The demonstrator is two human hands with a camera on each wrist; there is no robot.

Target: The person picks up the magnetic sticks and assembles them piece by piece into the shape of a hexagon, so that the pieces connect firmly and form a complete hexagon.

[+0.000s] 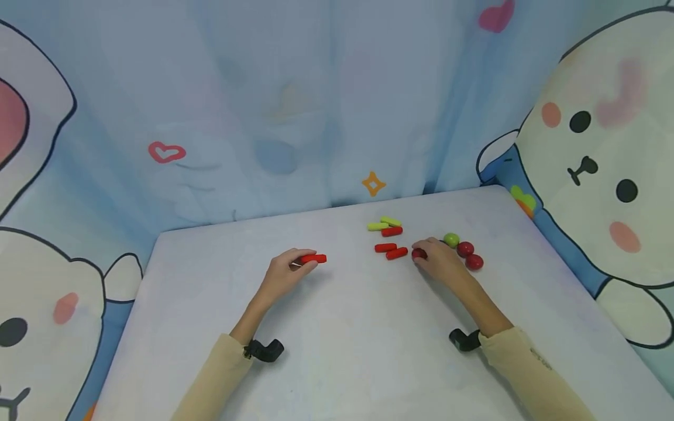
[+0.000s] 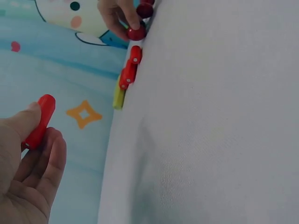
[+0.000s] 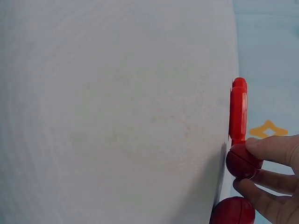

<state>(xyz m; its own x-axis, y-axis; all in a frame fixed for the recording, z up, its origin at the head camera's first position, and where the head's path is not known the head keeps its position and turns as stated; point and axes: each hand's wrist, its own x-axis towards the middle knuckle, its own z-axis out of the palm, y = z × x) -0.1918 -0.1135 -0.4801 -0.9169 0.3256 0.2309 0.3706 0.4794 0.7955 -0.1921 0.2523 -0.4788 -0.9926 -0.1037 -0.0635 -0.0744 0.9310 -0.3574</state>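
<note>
My left hand (image 1: 282, 275) pinches a short red marker (image 2: 42, 120) between thumb and fingers, apart from the other pieces and raised over the white table. On the right, my right hand (image 1: 441, 261) grips a dark red ball (image 3: 244, 160) with a seam around it; the thumb lies on one side and the fingers on the other. In the head view this ball is mostly covered by the hand. Just left of it lie two red markers (image 1: 396, 253). Beside the right hand are a green ball (image 1: 451, 239) and two more dark red balls (image 1: 474, 262).
Farther back on the white table (image 1: 337, 351), two yellow-green markers (image 1: 377, 226) lie against another red marker (image 1: 392, 231). A blue patterned curtain (image 1: 295, 105) hangs behind the table's back edge. Black wrist mounts (image 1: 265, 350) stick out at both sleeves.
</note>
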